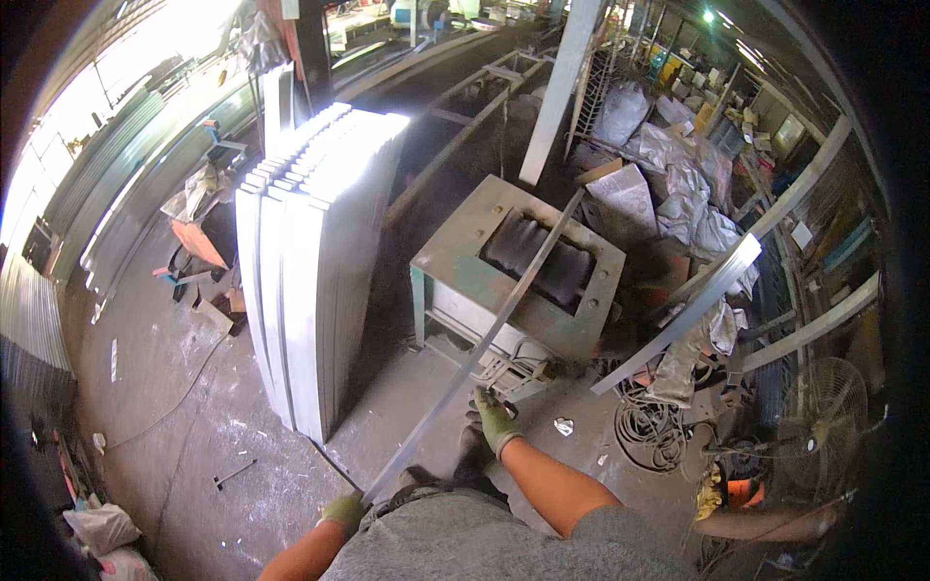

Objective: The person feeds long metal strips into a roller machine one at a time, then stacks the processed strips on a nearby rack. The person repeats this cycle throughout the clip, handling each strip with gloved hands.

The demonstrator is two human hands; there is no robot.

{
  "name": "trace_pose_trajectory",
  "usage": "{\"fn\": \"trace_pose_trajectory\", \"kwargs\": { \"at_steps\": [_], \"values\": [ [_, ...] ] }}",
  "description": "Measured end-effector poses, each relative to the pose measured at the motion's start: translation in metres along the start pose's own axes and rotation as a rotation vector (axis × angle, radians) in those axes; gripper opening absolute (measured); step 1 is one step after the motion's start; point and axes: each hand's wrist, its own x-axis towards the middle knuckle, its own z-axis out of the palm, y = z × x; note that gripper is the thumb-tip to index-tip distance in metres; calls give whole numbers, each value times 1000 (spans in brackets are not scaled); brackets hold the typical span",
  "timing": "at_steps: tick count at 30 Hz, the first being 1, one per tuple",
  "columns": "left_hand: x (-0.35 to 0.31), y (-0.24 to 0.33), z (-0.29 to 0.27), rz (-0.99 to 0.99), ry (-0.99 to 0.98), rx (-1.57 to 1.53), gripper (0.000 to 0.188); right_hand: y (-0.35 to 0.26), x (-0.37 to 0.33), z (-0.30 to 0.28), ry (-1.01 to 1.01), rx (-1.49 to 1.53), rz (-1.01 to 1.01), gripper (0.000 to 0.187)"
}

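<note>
My left hand [344, 510], in a green work glove, is closed around the near end of a long, thin metal bar [465, 368]. From there the bar slants up and away to the right. Its far part crosses over the top of a metal machine [455, 232], whose rectangular opening shows dark rollers or a ridged dark surface. Just right of the bar is my right hand [498, 426], gloved too, with darkened fingertips. It is apart from the bar, thumb and fingers spread, and nothing shows in it.
A tall stack of shiny metal profiles [325, 223] stands left of the machine. Coiled cables [651, 431] and a standing fan [823, 412] are at the right. Crumpled silvery sheeting [683, 184] lies behind. A pale beam [683, 315] slants at right; scraps litter the floor.
</note>
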Motion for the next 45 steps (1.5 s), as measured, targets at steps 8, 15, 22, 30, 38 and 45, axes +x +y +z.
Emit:
{"fn": "trace_pose_trajectory", "kwargs": {
  "at_steps": [8, 15, 22, 30, 38, 45],
  "values": [
    [-141, -139, 113, -71, 84, -176, 37, -19, -47, 59, -86, -304, -119, 79],
    [-145, -129, 115, -99, -31, -170, 51, -30, -52, 62, 29, -444, -255, 76],
    [-64, 40, -13, 103, 184, -554, 55, -132, 75, 9, 697, -678, -690, 85],
    [10, 106, -89, 36, -137, -706, 61, -217, 151, -23, 898, -1039, -841, 63],
    [50, 226, -167, -4, 37, -568, 74, -284, 228, -71, 920, -1195, -837, 49],
    [58, 266, -172, -144, 210, -362, 74, -296, 239, -91, 886, -1205, -882, 51]
  ]
}}
